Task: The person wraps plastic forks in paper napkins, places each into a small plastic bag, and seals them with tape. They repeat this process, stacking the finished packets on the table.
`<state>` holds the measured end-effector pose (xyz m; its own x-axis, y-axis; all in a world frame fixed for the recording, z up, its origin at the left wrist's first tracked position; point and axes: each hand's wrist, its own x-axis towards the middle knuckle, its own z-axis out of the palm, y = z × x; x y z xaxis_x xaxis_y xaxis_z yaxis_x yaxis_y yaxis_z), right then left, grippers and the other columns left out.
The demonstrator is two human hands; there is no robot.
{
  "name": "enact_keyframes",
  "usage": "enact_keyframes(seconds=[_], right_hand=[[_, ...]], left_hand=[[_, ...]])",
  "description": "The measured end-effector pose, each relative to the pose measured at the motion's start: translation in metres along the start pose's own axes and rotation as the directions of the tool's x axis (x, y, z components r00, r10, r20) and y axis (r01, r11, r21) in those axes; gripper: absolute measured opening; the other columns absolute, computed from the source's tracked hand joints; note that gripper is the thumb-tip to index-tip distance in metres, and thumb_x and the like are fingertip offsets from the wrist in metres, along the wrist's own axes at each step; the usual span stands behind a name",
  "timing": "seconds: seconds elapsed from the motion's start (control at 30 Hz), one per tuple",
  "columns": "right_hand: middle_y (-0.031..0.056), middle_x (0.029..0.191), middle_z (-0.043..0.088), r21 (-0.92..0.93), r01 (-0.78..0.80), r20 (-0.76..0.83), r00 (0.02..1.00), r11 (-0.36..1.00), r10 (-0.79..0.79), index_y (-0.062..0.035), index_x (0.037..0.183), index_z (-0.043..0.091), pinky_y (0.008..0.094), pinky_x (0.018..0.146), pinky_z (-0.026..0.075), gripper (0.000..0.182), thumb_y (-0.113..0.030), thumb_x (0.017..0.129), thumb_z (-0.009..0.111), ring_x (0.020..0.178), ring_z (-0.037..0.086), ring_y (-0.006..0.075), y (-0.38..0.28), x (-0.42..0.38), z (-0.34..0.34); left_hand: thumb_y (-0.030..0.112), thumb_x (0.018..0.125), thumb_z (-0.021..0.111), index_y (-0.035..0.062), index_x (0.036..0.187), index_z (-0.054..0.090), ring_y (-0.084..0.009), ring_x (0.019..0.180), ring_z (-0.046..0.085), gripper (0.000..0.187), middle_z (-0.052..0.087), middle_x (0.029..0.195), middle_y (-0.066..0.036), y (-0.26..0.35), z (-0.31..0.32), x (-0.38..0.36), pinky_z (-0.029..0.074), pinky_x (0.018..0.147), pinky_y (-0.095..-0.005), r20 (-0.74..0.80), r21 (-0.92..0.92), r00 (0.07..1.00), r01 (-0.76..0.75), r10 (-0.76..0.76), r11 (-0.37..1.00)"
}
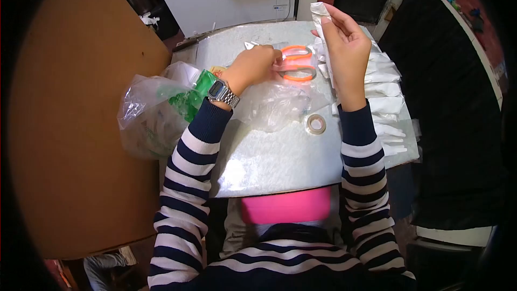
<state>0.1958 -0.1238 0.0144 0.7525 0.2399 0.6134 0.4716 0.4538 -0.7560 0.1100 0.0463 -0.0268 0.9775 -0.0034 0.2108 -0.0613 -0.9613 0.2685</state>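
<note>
1. We see the table [280, 167], a shiny pale surface, spread in front of the person; we use it as our landmark.
2. Off the table's left edge a big clear plastic bag [153, 110] bulges with green contents inside.
3. Along the table's right edge lies a row of white folded pieces [385, 91], overlapping one another.
4. Near the table's middle a crumpled clear plastic sheet [277, 105] rests flat.
5. At the table's far side the right hand [344, 43] is raised above the surface, fingers curled shut, pinching a white paper strip [319, 13] that hangs from the fingertips.
6. The left hand [256, 64], with a metal wristwatch [222, 92], is closed over the blade end of the orange scissors [296, 63]; we cannot tell how firmly it grips.
7. The scissors lie on the table's far middle, handles pointing toward the right hand.
8. A small tape roll [316, 124] sits on the table, just nearer the person than the plastic sheet.
</note>
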Motion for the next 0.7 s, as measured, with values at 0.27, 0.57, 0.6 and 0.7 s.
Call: enact_keyframes(seconds=[0.27, 0.57, 0.6, 0.7], right_hand=[[0.0130, 0.104, 0.068, -0.002, -0.038, 0.032, 0.999, 0.999, 0.038, 0.0073, 0.115, 0.063, 0.0285, 0.075, 0.060, 0.026, -0.002, 0.090, 0.060, 0.089, 0.065, 0.0135, 0.007, -0.002, 0.002], [0.0117, 0.107, 0.067, 0.026, -0.128, 0.068, 0.990, 0.991, 0.126, 0.0059, 0.120, 0.060, 0.0312, 0.083, 0.058, 0.029, -0.004, 0.092, 0.060, 0.093, 0.064, 0.0132, 0.005, -0.002, 0.000], [0.0119, 0.107, 0.067, 0.030, -0.132, 0.070, 0.989, 0.991, 0.130, 0.0060, 0.120, 0.060, 0.0313, 0.083, 0.058, 0.030, -0.004, 0.092, 0.060, 0.093, 0.064, 0.0132, 0.005, -0.002, -0.001], [0.0123, 0.108, 0.067, 0.044, -0.141, 0.073, 0.988, 0.989, 0.137, 0.0064, 0.120, 0.060, 0.0312, 0.083, 0.058, 0.030, -0.004, 0.092, 0.061, 0.094, 0.065, 0.0134, 0.003, -0.002, 0.000]], left_hand=[[0.014, 0.072, 0.077, 0.0006, 0.080, 0.073, -0.0248, 0.065, 0.067, 0.016, 0.068, 0.071, -0.016, 0.005, -0.024, 0.004, 0.052, 0.063, -0.0329, -0.192, -0.091, 0.979, 0.053, -0.069, 0.994], [0.017, 0.078, 0.075, 0.0015, 0.089, 0.074, -0.0274, 0.068, 0.068, 0.020, 0.070, 0.078, -0.017, -0.007, -0.047, 0.005, 0.053, 0.064, -0.0350, -0.207, -0.367, 0.976, -0.006, -0.075, 0.930], [0.017, 0.081, 0.074, 0.0009, 0.092, 0.074, -0.0240, 0.070, 0.068, 0.020, 0.071, 0.080, -0.016, -0.006, -0.048, 0.004, 0.053, 0.066, -0.0336, -0.223, -0.318, 0.973, -0.011, -0.064, 0.948], [0.019, 0.089, 0.068, -0.0006, 0.098, 0.073, -0.0168, 0.078, 0.067, 0.022, 0.073, 0.088, -0.012, -0.001, -0.057, 0.002, 0.053, 0.070, -0.0304, -0.252, -0.240, 0.966, -0.001, -0.061, 0.971]])
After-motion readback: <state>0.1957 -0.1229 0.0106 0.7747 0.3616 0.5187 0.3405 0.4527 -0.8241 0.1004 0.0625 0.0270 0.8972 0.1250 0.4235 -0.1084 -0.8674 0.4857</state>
